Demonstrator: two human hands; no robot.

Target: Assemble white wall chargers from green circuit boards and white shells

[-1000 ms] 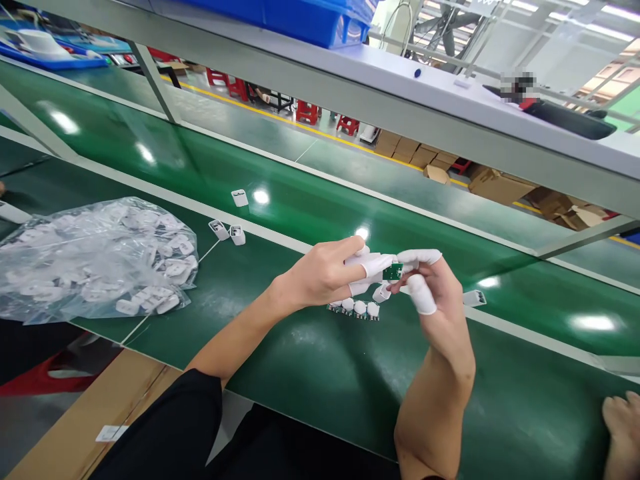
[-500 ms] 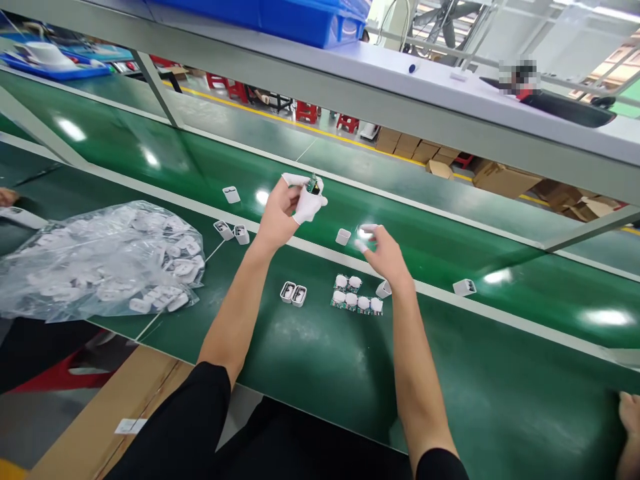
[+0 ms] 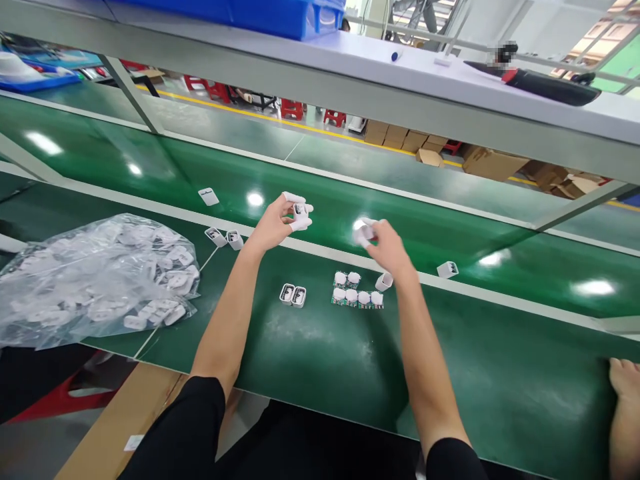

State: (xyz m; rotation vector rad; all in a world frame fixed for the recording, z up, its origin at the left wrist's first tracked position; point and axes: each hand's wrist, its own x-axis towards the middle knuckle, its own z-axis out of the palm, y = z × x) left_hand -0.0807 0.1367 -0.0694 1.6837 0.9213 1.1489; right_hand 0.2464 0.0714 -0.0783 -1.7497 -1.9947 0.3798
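My left hand (image 3: 273, 225), with white finger covers, pinches a small white plastic casing (image 3: 300, 211) whose open end shows dark parts inside. To its right, above the green belt, my right hand (image 3: 386, 245) grips another white casing (image 3: 362, 232), slightly blurred. Below the hands, several green circuit boards (image 3: 351, 297) with round white tops lie in two rows on the table. An upright white casing (image 3: 384, 281) stands beside them, close to my right wrist. Two open casings (image 3: 293, 295) sit side by side left of the boards.
A clear plastic bag of white parts (image 3: 100, 280) lies at left. More white casings (image 3: 235, 240) rest along the belt's near edge, one (image 3: 447, 269) farther right. A shelf (image 3: 320, 73) with a blue bin (image 3: 280, 17) crosses above. Another person's hand (image 3: 625, 380) is at the right edge.
My right hand has taken hold of the white casing that stood on the belt. My left hand has turned and lowered its piece; the green board visible in it before is now hidden.
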